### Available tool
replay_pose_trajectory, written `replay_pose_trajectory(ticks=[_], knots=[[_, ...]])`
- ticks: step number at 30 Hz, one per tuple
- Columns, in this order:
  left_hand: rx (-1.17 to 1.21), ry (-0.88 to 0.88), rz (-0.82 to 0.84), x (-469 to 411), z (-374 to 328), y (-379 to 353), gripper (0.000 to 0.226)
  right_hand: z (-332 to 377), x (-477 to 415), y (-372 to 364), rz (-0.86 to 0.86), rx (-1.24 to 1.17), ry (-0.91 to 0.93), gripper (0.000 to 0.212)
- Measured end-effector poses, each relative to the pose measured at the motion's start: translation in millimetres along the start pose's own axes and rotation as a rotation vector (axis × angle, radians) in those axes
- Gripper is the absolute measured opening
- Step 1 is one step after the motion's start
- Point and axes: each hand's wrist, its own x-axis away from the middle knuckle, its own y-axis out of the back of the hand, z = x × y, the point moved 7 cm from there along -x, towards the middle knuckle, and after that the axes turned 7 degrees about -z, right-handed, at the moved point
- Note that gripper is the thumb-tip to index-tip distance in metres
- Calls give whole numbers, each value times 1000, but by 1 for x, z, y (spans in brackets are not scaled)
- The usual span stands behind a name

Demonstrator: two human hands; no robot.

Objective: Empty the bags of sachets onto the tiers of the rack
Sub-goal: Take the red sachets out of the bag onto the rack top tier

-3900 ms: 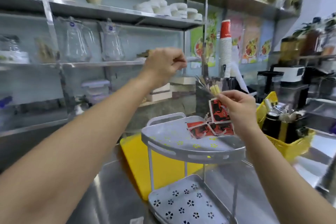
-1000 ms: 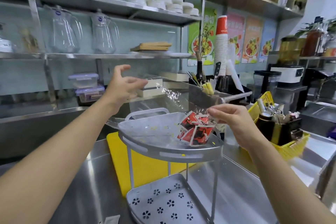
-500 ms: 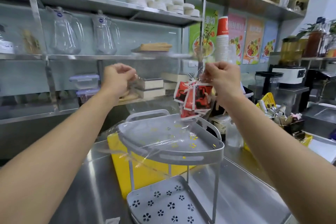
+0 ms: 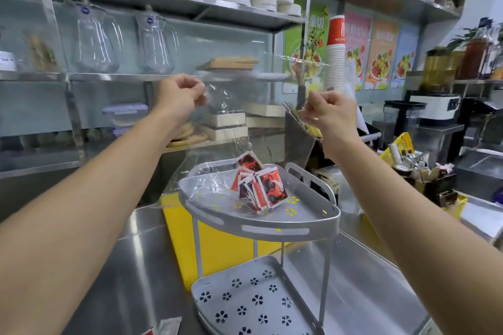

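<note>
Raised apart, the left hand [image 4: 181,95] and right hand [image 4: 330,111] each pinch an edge of a clear crinkled plastic bag [image 4: 227,128]. Beneath it, red-and-black square sachets [image 4: 262,186] heap on the top tier of the grey perforated two-tier rack [image 4: 275,230].

You can read very little here. On the green poster [image 4: 318,25], two big Chinese characters stand at the top; the second looks like 切. The print on the sachets [image 4: 268,189], the red cup stack [image 4: 336,35], the pink poster [image 4: 356,35] and the jug label [image 4: 85,10] is too blurred to read.
</note>
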Motion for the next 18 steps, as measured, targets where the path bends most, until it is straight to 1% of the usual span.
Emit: replay_pose_trajectory(ticks=[2, 3, 4, 5, 8, 10, 12, 14, 16, 18], knots=[[-24, 74, 131, 6, 17, -5, 10, -8, 9, 1, 55, 20, -8, 23], [-45, 109, 188, 9, 28, -5, 8, -13, 14, 1, 99, 48, -14, 18], [-68, 138, 227, 12, 39, -5, 11, -21, 20, 1, 155, 97, -23, 13], [-96, 161, 247, 14, 50, -3, 13, -29, 25, 1, 219, 159, -42, 9], [-170, 164, 302, 21, 68, -3, 12, -57, 38, -1, 384, 349, -108, 12], [-185, 144, 351, 25, 72, -9, 13, -66, 40, -2, 398, 467, -86, 6], [-204, 107, 310, 25, 71, -10, 7, -69, 36, -2, 349, 522, -57, 3], [-256, 69, 201, 20, 67, -4, 5, -66, 29, 0, 282, 542, -32, 12], [-273, 37, 126, 11, 59, 2, 16, -57, 22, 1, 232, 513, -35, 23], [-255, -7, 56, 0, 43, 9, 23, -42, 15, -1, 212, 441, -34, 25]])
